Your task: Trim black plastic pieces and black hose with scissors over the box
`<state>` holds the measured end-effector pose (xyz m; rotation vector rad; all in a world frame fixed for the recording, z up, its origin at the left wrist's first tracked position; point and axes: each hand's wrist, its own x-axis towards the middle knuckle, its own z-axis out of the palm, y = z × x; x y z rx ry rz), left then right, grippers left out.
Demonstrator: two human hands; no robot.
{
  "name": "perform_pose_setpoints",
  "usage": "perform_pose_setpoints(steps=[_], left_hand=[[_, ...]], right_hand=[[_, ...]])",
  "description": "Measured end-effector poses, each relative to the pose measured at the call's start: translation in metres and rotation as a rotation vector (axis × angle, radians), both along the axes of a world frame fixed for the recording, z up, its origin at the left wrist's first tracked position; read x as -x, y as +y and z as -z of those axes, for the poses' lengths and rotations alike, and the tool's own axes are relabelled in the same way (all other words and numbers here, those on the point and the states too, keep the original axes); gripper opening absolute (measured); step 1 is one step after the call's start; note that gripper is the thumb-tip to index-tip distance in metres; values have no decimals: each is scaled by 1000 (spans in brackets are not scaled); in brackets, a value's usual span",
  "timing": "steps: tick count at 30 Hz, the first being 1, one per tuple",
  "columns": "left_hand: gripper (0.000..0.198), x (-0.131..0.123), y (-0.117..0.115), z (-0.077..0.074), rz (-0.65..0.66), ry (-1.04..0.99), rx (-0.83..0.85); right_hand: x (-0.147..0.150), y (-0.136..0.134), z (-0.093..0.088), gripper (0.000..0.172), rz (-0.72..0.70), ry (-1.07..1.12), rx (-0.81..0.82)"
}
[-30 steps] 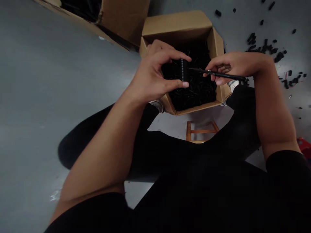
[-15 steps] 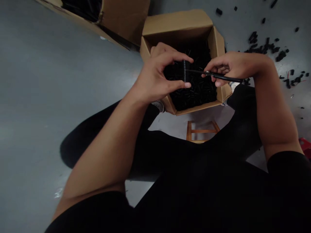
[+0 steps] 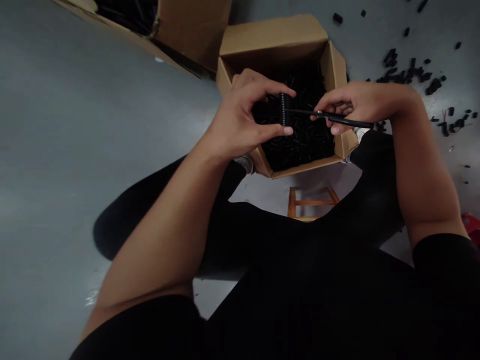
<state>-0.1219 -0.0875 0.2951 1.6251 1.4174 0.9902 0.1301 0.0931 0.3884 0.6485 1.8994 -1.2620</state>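
Note:
Between the thumb and forefinger of my left hand is a short black ribbed piece, gripped by its two ends and standing crosswise. My right hand is closed around dark-handled scissors. Their narrow metal blades point left, and the tips meet the ribbed piece near its middle. Whether the blades are apart or together is too small to tell. Both hands are above a cardboard box holding a heap of small black pieces.
A larger cardboard box with black contents stands at the upper left. Loose black pieces lie scattered on the grey floor at the right. A wooden frame shows between my legs, and a red object lies at the right edge.
My left hand and the ribbed piece have shifted very slightly left and tilted a little. The scissors in my right hand have barely moved.

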Motion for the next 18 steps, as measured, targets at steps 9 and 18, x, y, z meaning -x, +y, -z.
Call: perform_pose_setpoints(steps=[9, 18], left_hand=[[71, 0, 1, 10, -80, -196, 117], [40, -22, 5, 1, -473, -618, 357]], right_hand=[[-19, 9, 36, 83, 61, 295, 106], [-11, -9, 38, 60, 222, 353, 129]])
